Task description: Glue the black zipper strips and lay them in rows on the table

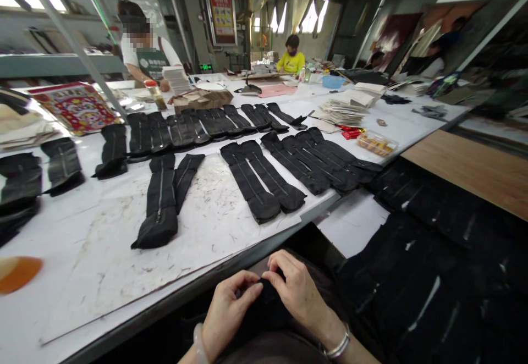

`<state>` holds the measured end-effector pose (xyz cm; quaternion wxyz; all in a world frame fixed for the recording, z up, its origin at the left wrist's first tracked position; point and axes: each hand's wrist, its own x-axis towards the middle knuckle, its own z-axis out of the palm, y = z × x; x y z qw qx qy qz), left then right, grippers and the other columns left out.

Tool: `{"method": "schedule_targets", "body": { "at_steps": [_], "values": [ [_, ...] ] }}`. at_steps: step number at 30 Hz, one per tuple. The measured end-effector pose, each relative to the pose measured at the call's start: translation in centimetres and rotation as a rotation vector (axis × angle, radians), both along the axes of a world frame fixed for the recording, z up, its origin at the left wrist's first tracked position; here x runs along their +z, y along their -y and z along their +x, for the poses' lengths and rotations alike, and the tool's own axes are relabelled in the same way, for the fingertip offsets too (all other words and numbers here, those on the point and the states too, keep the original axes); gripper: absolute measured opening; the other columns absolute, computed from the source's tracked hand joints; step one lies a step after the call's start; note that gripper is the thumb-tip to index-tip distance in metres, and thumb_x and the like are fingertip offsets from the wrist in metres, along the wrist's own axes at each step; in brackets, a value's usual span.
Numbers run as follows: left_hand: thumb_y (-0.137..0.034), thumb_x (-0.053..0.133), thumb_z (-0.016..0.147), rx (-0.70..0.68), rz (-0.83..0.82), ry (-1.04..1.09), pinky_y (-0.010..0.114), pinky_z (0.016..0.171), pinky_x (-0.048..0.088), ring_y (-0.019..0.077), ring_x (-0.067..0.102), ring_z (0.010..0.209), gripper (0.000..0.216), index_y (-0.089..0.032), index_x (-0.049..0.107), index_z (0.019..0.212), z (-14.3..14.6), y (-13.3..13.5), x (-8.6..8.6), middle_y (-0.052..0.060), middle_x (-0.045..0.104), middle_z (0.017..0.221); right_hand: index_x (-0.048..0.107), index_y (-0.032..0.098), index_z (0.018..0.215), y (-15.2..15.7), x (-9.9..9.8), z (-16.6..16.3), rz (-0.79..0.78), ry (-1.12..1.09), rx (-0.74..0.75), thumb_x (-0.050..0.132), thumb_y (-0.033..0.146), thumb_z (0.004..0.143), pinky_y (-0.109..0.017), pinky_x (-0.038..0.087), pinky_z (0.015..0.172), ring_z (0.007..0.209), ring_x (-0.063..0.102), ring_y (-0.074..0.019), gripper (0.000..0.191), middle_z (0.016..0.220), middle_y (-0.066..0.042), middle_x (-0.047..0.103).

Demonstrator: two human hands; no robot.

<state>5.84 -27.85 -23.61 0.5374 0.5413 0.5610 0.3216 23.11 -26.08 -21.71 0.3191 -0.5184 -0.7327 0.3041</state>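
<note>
Just below the near edge of the bench [94, 276], the left hand [225, 314] and right hand [297, 292] meet. The fingers of both are curled in, pinching a black fabric piece [264, 306] between them. On the bench just past that edge lies a zippered black piece [160, 202], and beyond it a row of black pieces [214, 123] runs across. At the bench's far end sits a person in yellow [291, 60].

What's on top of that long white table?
Rows of black zipped pieces, paper stacks and a clear box. The tabletop beneath them is covered. The left hand and right hand pinch a loose black piece in front of it.
</note>
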Motion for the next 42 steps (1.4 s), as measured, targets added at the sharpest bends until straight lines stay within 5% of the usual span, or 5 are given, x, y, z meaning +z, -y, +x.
{"method": "schedule_targets", "body": {
  "at_steps": [4,9,20,35,42],
  "values": [
    [-0.045,0.067,0.076,0.031,-0.034,0.051,0.026,0.062,0.042,0.0156,0.049,0.063,0.028,-0.017,0.066,0.072,0.5,-0.3,0.3,0.001,0.06,0.066,0.05,0.022,0.074,0.0,0.1,-0.1,0.001,-0.031,-0.015,0.063,0.003,0.081,-0.029,0.049,0.071,0.077,0.06,-0.0179,0.023,0.08,-0.001,0.061],
    [-0.047,0.066,0.076,0.033,-0.04,0.046,0.025,0.06,0.038,0.0141,0.042,0.063,0.031,-0.018,0.058,0.069,0.3,-0.2,0.3,-0.002,0.05,0.065,0.059,0.024,0.095,0.4,0.0,0.7,0.139,-0.129,-0.068,0.066,0.001,0.075,-0.04,0.045,0.103,0.121,0.053,-0.0253,0.032,0.126,-0.007,0.059],
    [-0.052,0.067,0.074,0.017,-0.076,0.075,0.025,0.059,0.036,0.0135,0.041,0.062,0.036,-0.017,0.059,0.071,-0.1,-0.1,0.6,-0.003,0.048,0.063,0.064,0.022,0.085,0.8,-0.3,1.6,0.266,-0.185,-0.022,0.058,0.007,0.087,-0.026,0.052,0.069,0.075,0.062,-0.0162,0.016,0.082,-0.002,0.063],
    [-0.047,0.076,0.067,0.028,-0.165,0.271,0.026,0.064,0.04,0.0145,0.051,0.065,0.036,-0.015,0.072,0.083,0.6,-0.9,2.2,0.001,0.063,0.069,0.058,0.021,0.089,0.8,0.7,1.8,0.27,-0.177,0.1,0.048,0.007,0.092,-0.029,0.051,0.074,0.082,0.06,-0.0172,0.018,0.087,-0.004,0.061],
    [-0.043,0.076,0.067,0.024,-0.099,0.225,0.026,0.064,0.041,0.0147,0.05,0.065,0.03,-0.015,0.072,0.078,0.7,-1.3,2.9,0.002,0.064,0.069,0.057,0.021,0.077,0.0,3.4,1.8,-0.064,-0.24,0.064,0.054,0.008,0.085,-0.029,0.048,0.077,0.084,0.06,-0.0173,0.016,0.088,-0.003,0.062]
  ]
}}
